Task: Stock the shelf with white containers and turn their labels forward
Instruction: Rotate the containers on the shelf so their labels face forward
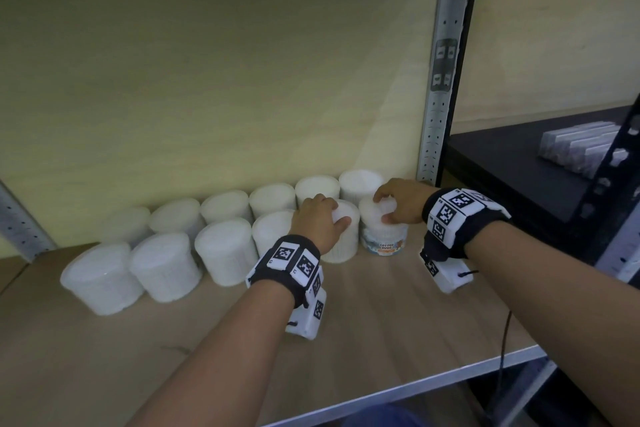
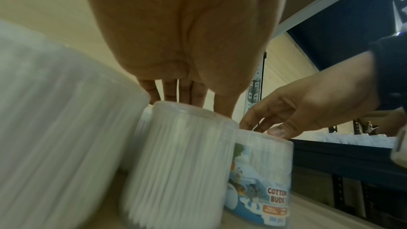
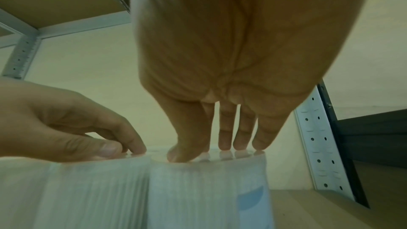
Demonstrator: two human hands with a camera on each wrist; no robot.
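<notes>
Scene: a person stocks a wooden shelf with white containers of cotton buds, set upright in two rows against the back wall.

Right hand: fingertips curled over the lid of the labelled container, at the right end of the front row, gripping it from above.

Left hand: grasping the lid of the plain-faced container just beside it, the two tubs touching.

Orientation: both tubs stand upright, long axis vertical. The right one shows its blue "Cotton Buds" label to the front; the left one shows only white sticks, its label out of sight.

Progress: stocking looks well along, with about a dozen tubs on the shelf. Facing appears barely begun: only one label is visible from the front.

Remaining: likely a twist of each other tub about its vertical axis, front row first; the back row is partly hidden.
</notes>
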